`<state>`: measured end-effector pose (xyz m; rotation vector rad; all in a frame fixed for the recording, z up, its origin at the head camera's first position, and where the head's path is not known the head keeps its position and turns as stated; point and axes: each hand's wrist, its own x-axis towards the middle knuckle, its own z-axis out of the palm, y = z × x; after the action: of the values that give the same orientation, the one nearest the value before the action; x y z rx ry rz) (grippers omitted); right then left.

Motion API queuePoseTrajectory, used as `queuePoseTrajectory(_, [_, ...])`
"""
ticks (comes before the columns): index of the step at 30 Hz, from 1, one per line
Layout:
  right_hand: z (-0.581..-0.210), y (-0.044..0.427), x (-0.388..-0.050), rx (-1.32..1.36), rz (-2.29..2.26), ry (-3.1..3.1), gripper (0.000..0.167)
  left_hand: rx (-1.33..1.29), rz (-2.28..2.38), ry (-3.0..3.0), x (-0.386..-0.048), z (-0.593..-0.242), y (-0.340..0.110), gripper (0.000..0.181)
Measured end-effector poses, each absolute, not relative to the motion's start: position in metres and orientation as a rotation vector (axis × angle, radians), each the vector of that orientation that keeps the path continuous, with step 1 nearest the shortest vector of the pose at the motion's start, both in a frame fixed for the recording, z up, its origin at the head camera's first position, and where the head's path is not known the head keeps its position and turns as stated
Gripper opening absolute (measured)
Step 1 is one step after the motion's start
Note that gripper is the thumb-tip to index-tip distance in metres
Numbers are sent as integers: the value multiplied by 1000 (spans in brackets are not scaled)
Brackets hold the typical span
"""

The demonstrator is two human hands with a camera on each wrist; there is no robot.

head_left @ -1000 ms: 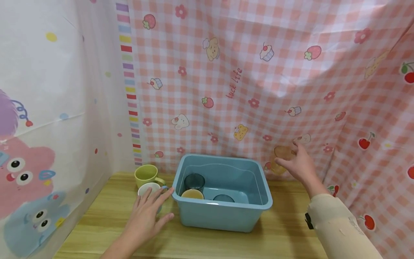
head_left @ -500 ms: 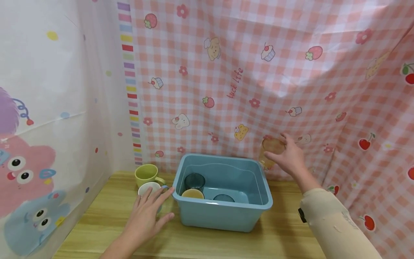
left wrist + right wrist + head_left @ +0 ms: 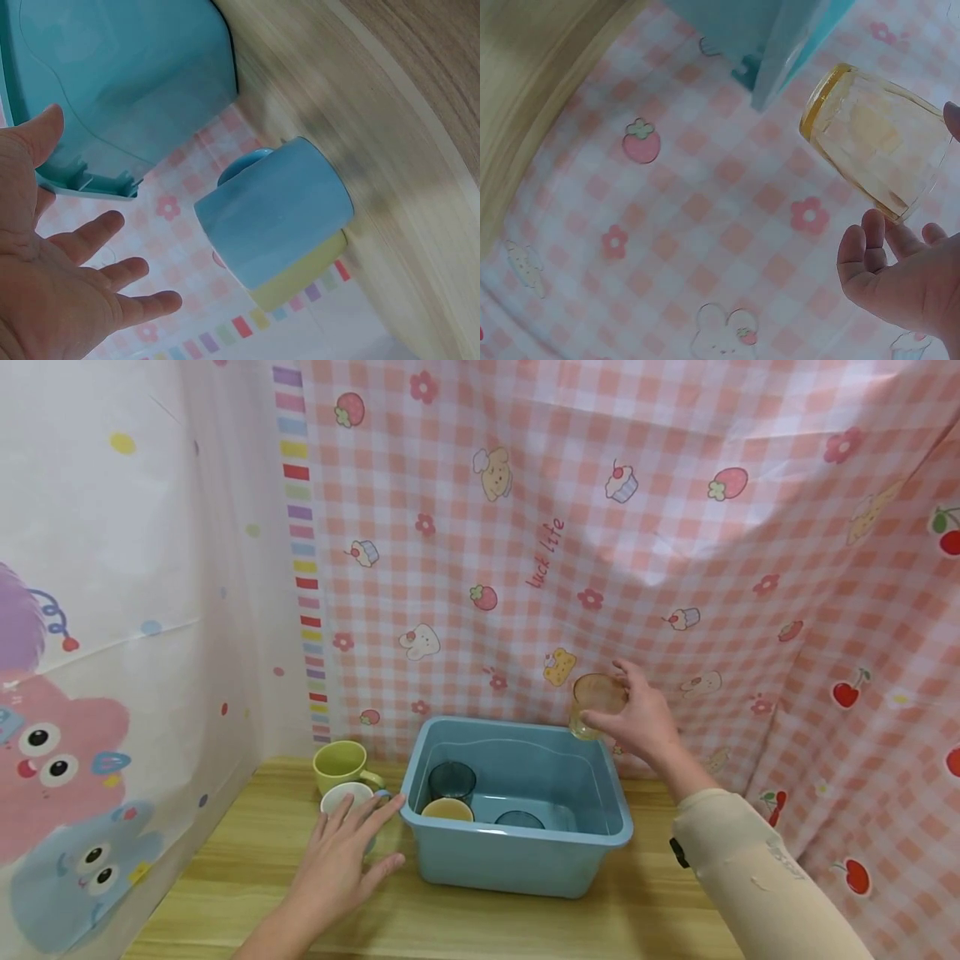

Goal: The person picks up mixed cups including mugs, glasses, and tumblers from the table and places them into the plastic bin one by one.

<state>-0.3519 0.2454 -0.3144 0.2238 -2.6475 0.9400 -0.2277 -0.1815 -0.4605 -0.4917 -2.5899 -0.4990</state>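
My right hand (image 3: 641,718) grips an amber drinking glass (image 3: 592,693) near its rim, between thumb and fingers. The glass hangs over the back right corner of a blue plastic tub (image 3: 517,860), its thick base (image 3: 821,101) pointing away from the palm. In the tub are a dark glass (image 3: 452,777), a yellow cup (image 3: 447,811) and a second dark glass (image 3: 519,819). With fingers spread, my left hand (image 3: 337,860) hovers over a light blue mug (image 3: 277,210), white inside; the left wrist view shows a gap between them. A yellow-green mug (image 3: 337,766) stands behind it.
The tub sits on a wooden tabletop (image 3: 405,927). A pink checked cloth (image 3: 450,568) hangs close behind the tub and continues along the right side. On the left hangs a white printed cloth (image 3: 150,693).
My right hand has carried the amber glass leftward, from right of the tub to above its back right corner. My left hand and the mugs stay where they were.
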Motion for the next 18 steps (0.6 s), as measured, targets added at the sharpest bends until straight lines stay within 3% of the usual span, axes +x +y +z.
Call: queuePoseTrajectory(18, [-313,199,-351,292,928,-2717,104,-480,-521,-2606,-226,-456,-181,79])
